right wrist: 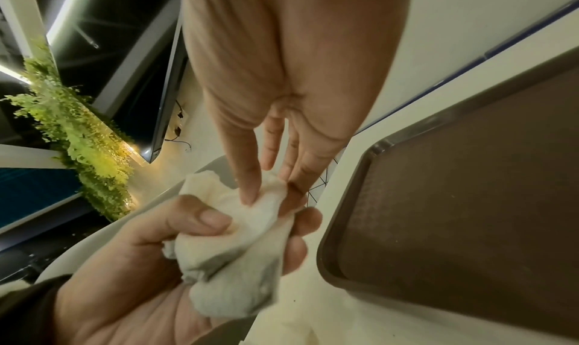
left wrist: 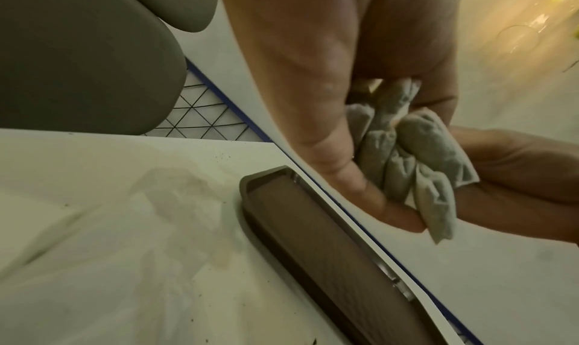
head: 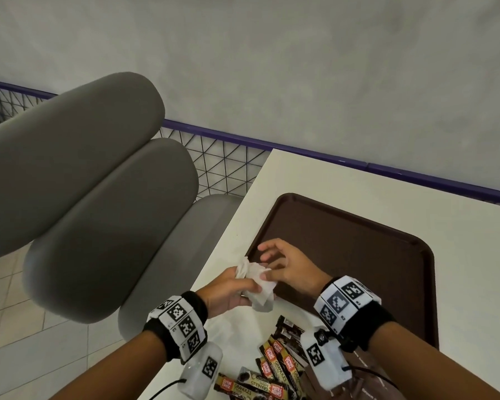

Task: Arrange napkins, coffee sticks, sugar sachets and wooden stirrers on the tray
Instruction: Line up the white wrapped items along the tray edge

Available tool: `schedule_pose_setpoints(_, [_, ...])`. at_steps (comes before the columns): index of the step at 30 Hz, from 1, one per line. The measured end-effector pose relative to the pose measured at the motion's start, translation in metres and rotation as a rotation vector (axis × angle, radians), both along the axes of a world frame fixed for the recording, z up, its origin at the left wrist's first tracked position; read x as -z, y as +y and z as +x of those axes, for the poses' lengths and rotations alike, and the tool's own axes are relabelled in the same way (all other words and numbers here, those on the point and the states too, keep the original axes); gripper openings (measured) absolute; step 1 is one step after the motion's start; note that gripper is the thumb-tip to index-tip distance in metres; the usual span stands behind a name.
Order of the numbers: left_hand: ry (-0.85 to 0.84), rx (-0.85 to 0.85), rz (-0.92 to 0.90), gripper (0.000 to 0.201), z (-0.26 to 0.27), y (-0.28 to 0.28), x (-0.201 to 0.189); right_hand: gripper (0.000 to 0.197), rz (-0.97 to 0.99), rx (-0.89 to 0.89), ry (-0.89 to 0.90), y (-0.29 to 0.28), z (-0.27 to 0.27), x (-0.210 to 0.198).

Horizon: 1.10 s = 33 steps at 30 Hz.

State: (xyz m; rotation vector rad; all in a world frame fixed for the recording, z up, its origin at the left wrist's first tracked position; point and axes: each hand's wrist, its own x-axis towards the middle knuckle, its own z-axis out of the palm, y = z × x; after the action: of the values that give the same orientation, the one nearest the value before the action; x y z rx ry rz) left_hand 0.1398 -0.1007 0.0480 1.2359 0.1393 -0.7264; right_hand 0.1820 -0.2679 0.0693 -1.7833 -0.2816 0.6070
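Napkin (head: 256, 280) is being held bunched above the tabletop (head: 358, 186) beside the tray's (head: 358, 255) near corner, the left hand (head: 231, 290) gripping it while the right hand (head: 286, 267) is pinching an edge. Pulling too hard is risking a tear.

This looks like a café or fast-food eating area. A brown serving tray (head: 344, 241) sits on a pale counter (head: 358, 183) beside padded grey bench seats (head: 98, 174) — the sort fixed along a wall. Branded coffee sticks (head: 274, 368) lie loose on the counter near the tray. A purple-railed wire-mesh divider (head: 223, 163) runs behind, the floor (head: 18, 327) is tiled, and a lit wall of greenery (right wrist: 81, 137) — decoration — hangs beside a dark screen (right wrist: 150, 102).
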Motion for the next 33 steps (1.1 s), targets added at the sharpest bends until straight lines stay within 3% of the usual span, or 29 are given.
schedule_pose_setpoints(4, [-0.024,-0.094,0.031,0.054,0.006,0.005,0.003,0.038,0.035,0.131,-0.074,-0.003,0.005,0.005])
schedule_pose_setpoints(8, [-0.021,-0.257,0.039,0.029,0.015,0.007,0.0,0.027,-0.015,0.149,-0.039,-0.006,0.009,0.014])
schedule_pose_setpoints(10, [-0.018,-0.307,0.032,0.026,0.02,0.006,-0.001,0.024,-0.048,0.125,-0.018,-0.003,0.009,0.016])
schedule_pose_setpoints(13, [-0.019,-0.325,0.012,0.029,0.027,0.006,-0.004,0.023,-0.03,0.155,-0.028,0.002,0.015,0.019])
schedule_pose_setpoints(17, [-0.012,-0.298,-0.005,0.03,0.038,0.003,-0.009,0.008,0.01,0.252,-0.081,0.011,0.025,0.02])
schedule_pose_setpoints(20, [0.002,-0.295,-0.034,0.034,0.048,0.001,-0.011,0.016,0.043,0.357,-0.097,0.011,0.037,0.024])
schedule_pose_setpoints(27, [0.048,-0.306,-0.147,0.038,0.075,0.002,0.0,0.007,0.229,0.583,0.003,-0.013,0.077,0.025])
schedule_pose_setpoints(33, [0.053,-0.418,-0.15,0.035,0.091,0.009,0.012,0.022,0.016,0.72,-0.032,-0.042,0.14,0.047])
